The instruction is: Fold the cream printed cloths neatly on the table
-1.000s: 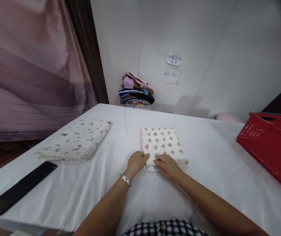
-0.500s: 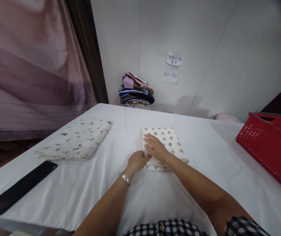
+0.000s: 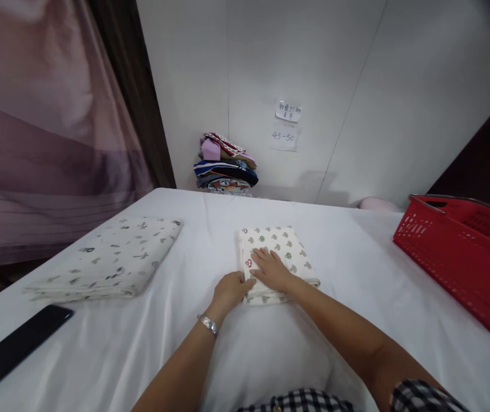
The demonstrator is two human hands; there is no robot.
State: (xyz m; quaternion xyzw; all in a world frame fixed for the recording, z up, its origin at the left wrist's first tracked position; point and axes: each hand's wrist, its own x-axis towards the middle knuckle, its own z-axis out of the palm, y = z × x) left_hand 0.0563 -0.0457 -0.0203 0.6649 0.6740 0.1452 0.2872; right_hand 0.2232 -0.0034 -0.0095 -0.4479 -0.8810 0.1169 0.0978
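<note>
A folded white cloth with a mushroom print (image 3: 279, 240) lies in front of me, its layers showing along the near edge. My left hand (image 3: 231, 290), with a silver watch or bracelet on the wrist, has its fingers bent and thumb closed on the cloth's near left corner. Flat on top of the cloth rests my right hand (image 3: 273, 270), fingers spread. A red mushroom print shows just left of its fingers. Further left lies a larger folded white cloth with a dark leaf-like print (image 3: 116, 257), touched by neither hand.
White fabric covers the table (image 3: 334, 337). A black flat object (image 3: 17, 349) lies at the left front. At the right stands a red plastic basket (image 3: 454, 257). Folded textiles (image 3: 227, 166) are stacked by the wall beyond the far edge, under paper notes (image 3: 285, 137). A pink curtain (image 3: 47, 143) hangs left.
My right hand has slid off the cloth's left edge toward its middle, uncovering the red mushroom. The left hand stays at the near left corner. The whole view has shifted slightly.
</note>
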